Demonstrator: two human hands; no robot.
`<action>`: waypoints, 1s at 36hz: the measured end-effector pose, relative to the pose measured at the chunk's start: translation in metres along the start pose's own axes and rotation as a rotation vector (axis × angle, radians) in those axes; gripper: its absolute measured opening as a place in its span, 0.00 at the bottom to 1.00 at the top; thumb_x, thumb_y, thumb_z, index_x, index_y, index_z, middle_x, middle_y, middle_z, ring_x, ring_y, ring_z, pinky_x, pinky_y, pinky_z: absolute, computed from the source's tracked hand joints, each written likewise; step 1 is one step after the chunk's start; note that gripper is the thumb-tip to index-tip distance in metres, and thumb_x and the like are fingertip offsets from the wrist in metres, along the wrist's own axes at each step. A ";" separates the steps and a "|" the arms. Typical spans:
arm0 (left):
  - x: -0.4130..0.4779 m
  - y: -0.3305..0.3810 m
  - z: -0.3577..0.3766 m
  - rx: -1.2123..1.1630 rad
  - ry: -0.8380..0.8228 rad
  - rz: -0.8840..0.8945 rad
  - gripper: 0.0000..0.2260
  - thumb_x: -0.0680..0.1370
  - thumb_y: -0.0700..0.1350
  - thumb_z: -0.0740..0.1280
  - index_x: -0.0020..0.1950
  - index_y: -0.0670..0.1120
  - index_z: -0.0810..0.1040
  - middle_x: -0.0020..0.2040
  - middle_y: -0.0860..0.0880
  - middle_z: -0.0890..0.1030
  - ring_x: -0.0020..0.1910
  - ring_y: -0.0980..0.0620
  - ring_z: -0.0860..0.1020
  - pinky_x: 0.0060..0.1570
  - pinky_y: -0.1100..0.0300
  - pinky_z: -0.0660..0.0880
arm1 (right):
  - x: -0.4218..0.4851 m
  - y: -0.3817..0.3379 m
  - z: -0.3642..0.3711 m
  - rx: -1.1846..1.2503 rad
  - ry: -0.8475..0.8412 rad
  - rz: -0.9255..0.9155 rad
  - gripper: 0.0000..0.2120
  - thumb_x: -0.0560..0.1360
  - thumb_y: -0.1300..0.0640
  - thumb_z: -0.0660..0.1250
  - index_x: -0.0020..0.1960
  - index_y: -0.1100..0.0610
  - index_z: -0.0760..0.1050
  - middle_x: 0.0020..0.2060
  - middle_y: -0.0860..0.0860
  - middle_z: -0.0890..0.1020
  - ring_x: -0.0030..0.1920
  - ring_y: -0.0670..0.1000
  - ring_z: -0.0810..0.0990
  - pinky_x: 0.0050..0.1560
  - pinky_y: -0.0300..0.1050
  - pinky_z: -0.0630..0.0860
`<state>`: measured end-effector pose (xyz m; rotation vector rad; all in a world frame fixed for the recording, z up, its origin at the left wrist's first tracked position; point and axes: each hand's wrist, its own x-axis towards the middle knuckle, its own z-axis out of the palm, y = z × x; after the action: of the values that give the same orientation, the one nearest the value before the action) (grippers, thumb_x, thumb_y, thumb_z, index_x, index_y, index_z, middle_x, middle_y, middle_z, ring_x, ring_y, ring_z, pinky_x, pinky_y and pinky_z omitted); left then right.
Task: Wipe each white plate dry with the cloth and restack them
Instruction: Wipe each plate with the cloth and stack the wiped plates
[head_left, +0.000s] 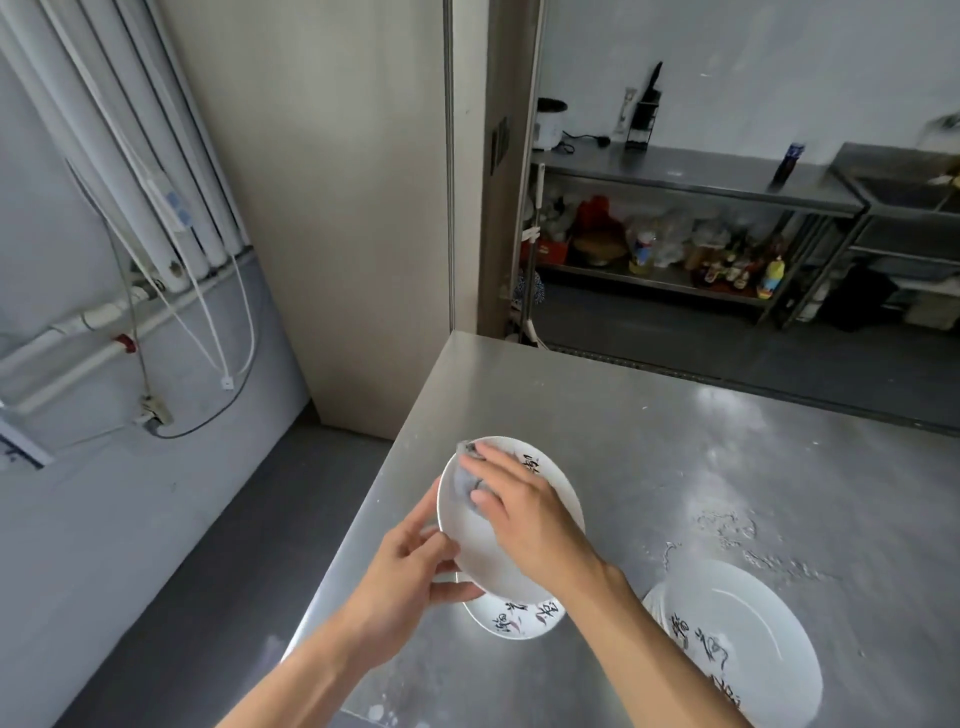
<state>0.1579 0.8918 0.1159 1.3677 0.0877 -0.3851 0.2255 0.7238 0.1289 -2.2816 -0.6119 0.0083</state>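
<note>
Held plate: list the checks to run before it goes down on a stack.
1. Left hand grips the held plate by its rim: ok.
2. Right hand presses the cloth on its face: ok.
3. Face fully dry: cannot tell.
4. Lower plate lies on the table beneath it: ok.
5. Surface dry near the right plate: not ok, wet marks show.

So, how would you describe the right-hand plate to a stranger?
Start at the steel table. At its near right lies a white plate with black writing. Unlike the held plate and the plate under it, it lies alone, beside water drops.
</note>
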 end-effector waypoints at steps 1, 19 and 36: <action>0.000 0.000 0.000 -0.001 0.017 0.003 0.30 0.78 0.40 0.61 0.75 0.67 0.72 0.58 0.41 0.85 0.52 0.44 0.84 0.52 0.51 0.82 | -0.001 -0.004 0.002 0.022 -0.038 -0.018 0.21 0.83 0.61 0.62 0.75 0.49 0.71 0.76 0.44 0.67 0.75 0.41 0.64 0.72 0.27 0.52; -0.012 -0.008 -0.038 -0.120 0.238 -0.015 0.23 0.82 0.39 0.65 0.71 0.62 0.78 0.60 0.43 0.86 0.52 0.39 0.86 0.47 0.51 0.84 | -0.027 0.032 -0.003 0.014 -0.218 -0.059 0.15 0.76 0.59 0.66 0.61 0.51 0.83 0.68 0.38 0.75 0.67 0.25 0.64 0.67 0.25 0.62; -0.003 -0.005 -0.050 -0.156 0.291 -0.074 0.27 0.82 0.33 0.57 0.68 0.61 0.82 0.63 0.47 0.85 0.55 0.45 0.86 0.53 0.52 0.84 | -0.031 0.060 -0.003 0.006 0.100 0.299 0.26 0.72 0.60 0.63 0.67 0.42 0.72 0.47 0.42 0.80 0.48 0.45 0.78 0.52 0.41 0.76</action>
<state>0.1612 0.9402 0.1015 1.2606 0.4016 -0.2330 0.2241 0.6724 0.0847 -2.3313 -0.2157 0.0410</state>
